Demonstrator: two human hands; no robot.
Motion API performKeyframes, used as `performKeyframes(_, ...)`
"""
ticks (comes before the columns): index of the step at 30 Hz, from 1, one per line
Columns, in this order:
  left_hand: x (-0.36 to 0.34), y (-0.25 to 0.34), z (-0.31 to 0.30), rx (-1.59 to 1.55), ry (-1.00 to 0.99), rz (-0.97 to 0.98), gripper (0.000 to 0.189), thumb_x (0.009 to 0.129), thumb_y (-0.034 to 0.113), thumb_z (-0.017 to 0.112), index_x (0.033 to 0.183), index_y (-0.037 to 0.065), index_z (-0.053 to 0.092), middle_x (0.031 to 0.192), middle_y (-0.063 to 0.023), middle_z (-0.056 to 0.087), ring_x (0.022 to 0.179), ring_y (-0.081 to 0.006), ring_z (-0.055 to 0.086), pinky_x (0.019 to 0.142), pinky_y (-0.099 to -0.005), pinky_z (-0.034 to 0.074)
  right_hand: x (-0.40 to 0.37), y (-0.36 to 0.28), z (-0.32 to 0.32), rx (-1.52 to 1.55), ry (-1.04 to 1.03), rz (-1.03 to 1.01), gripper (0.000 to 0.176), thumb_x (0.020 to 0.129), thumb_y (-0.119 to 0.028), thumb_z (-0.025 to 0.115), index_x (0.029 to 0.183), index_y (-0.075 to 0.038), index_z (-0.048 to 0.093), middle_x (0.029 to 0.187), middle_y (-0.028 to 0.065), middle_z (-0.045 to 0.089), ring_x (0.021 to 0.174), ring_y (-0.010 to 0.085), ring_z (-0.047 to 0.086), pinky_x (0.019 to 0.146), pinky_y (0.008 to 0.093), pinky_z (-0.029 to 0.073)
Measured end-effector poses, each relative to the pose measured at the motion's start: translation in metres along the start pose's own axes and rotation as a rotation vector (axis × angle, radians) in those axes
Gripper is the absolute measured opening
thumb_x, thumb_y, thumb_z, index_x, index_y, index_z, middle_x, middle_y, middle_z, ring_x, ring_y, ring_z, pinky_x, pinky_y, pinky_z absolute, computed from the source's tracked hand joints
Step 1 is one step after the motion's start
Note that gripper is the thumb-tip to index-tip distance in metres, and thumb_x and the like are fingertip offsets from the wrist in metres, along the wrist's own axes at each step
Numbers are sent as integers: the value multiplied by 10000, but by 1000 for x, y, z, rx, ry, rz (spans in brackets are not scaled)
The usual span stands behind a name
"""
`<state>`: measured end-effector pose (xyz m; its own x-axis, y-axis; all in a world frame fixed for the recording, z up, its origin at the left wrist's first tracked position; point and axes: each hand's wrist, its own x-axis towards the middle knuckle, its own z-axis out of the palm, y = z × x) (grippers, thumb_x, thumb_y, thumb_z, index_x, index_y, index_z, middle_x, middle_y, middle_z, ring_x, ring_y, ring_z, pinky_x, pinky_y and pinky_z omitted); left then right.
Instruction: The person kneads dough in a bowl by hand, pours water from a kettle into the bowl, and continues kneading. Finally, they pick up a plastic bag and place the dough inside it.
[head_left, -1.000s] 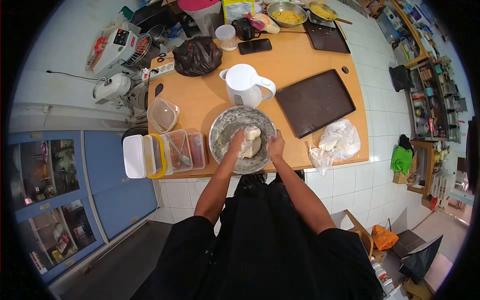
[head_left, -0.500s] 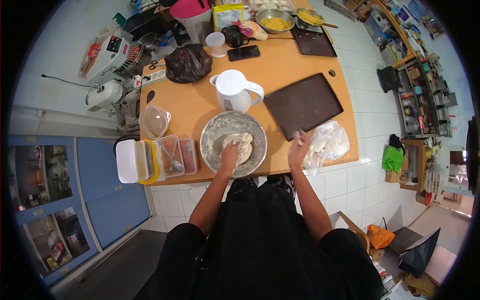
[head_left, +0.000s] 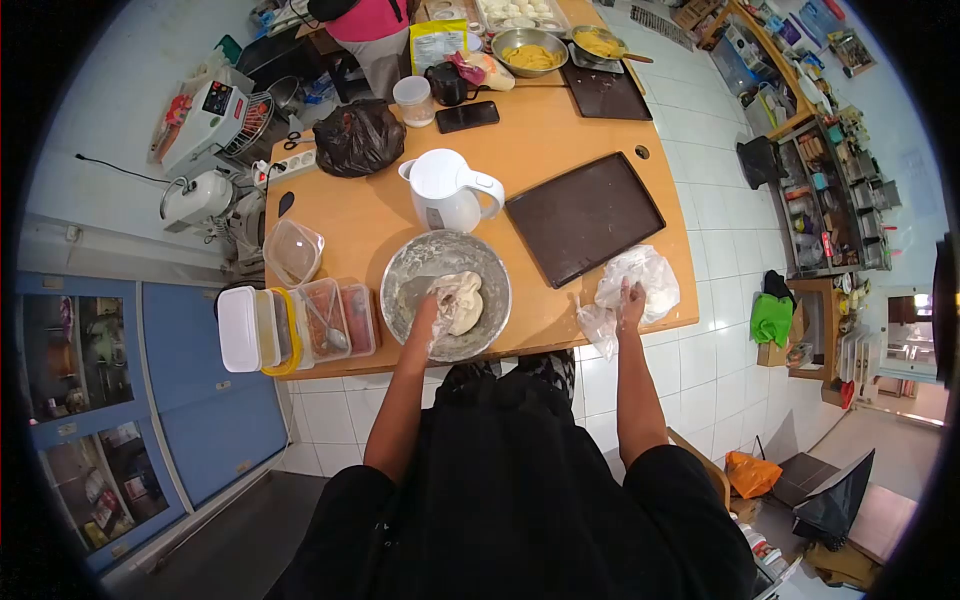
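Note:
In the metal mixing bowl, a pale lump of dough lies against my left hand. That hand is coated with dough and curled at the lump's left side, its fingertips partly hidden. My right hand touches the clear plastic bag, which has white contents, at the table's right front. Its fingers reach onto the bag and look apart. A white electric kettle stands just behind the bowl.
A dark baking tray lies between kettle and bag. Plastic food containers line the left front of the wooden table. Farther back are a black plastic bag, a phone and a bowl of yellow food. Another person stands behind.
My right hand has moved right, from beside the baking tray onto the plastic bag. My left hand stays in the bowl at the dough. The whole view has shifted slightly.

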<state>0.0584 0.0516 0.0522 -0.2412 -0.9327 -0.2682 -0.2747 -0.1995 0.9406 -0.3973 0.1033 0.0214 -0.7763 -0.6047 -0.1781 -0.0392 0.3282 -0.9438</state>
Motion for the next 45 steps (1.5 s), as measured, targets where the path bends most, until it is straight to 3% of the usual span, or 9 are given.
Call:
performKeyframes(6, -26, 63, -11, 49, 11, 66, 330, 862, 140, 589, 1160, 0, 608, 1069, -119, 659, 945, -178, 609, 829, -317, 473, -3, -18, -15, 125, -165, 73, 245, 887, -225, 681, 927, -48, 516, 810, -31, 478, 748, 75, 419, 699, 225, 370)
performKeyframes(10, -23, 40, -18, 8, 67, 149, 333, 830, 133, 601, 1142, 19, 627, 1021, -127, 669, 921, -181, 622, 818, -321, 478, -27, -52, -9, 290, -195, -77, 308, 925, -202, 627, 743, -131, 389, 714, -69, 388, 687, 50, 336, 617, 210, 301)
performKeyframes(14, -22, 28, -25, 86, 105, 130, 321, 828, 124, 604, 1132, 27, 634, 995, -121, 672, 901, -188, 625, 806, -331, 481, -32, -69, -16, 127, -196, -258, 296, 973, -178, 538, 747, -134, 352, 712, -73, 273, 672, 41, 280, 586, 207, 272)
performKeyframes(23, -22, 8, -32, 109, 120, 92, 322, 823, 109, 622, 1137, 34, 633, 974, -119, 669, 872, -164, 607, 785, -322, 482, -66, -147, 4, -45, -342, -425, 161, 995, -171, 466, 894, -45, 462, 798, -22, 406, 743, 77, 373, 660, 218, 353)
performKeyframes(27, -32, 48, -30, 65, 137, 3, 307, 843, 129, 612, 1133, 32, 632, 958, -119, 669, 854, -165, 609, 769, -320, 481, -91, -183, 26, -138, -437, -451, 171, 991, -183, 473, 899, -40, 491, 778, -8, 430, 759, 77, 394, 675, 219, 362)
performKeyframes(32, -33, 40, -31, 226, 172, 40, 299, 863, 174, 589, 1117, 21, 630, 940, -178, 673, 832, -209, 633, 743, -353, 480, -128, -203, 66, 87, -596, -400, 152, 963, -177, 537, 951, -27, 558, 791, -4, 513, 755, 71, 455, 667, 232, 394)
performKeyframes(35, -37, 52, -31, 279, 169, -17, 292, 907, 208, 592, 1123, 15, 628, 975, -136, 679, 853, -155, 605, 795, -317, 469, -147, -203, 90, 137, -637, -399, 150, 965, -168, 529, 991, -30, 583, 814, -10, 530, 757, 61, 477, 677, 227, 404)
performKeyframes(43, -38, 45, -36, 225, 128, -42, 324, 911, 234, 576, 1123, -7, 617, 1014, -129, 676, 914, -158, 601, 816, -318, 465, -163, -201, 117, 40, -685, -670, 148, 949, -105, 482, 1033, 4, 539, 870, 135, 629, 792, 221, 598, 750, 309, 463)
performKeyframes(45, -36, 45, -36, 228, 136, -40, 328, 904, 245, 580, 1115, -3, 622, 1012, -141, 676, 916, -174, 612, 814, -328, 468, -160, -212, 116, -135, -617, -947, 128, 930, -80, 484, 1025, 0, 514, 844, 156, 617, 774, 276, 601, 734, 334, 476)
